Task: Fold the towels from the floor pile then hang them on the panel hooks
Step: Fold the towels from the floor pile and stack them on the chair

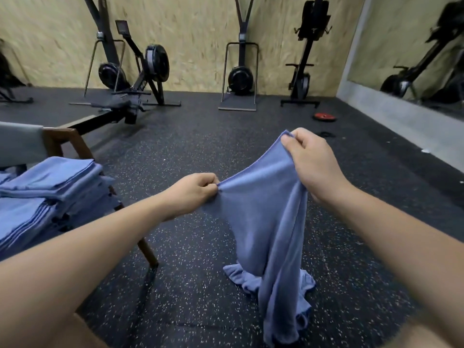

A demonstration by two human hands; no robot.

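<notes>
A blue towel [266,222] hangs in front of me, its lower end bunched on the dark speckled floor [190,285]. My left hand [193,192] pinches its upper edge at the left. Higher and to the right, my right hand [311,156] grips the towel's top corner between thumb and fingers. A stack of folded blue towels [47,189] lies on a wooden chair at the left. No panel hooks are in view.
The wooden chair [65,144] stands at my left, one leg reaching out to the floor. Rowing and ski machines [140,79] line the plywood back wall. A red weight plate [324,117] lies on the floor far right, near a mirror wall.
</notes>
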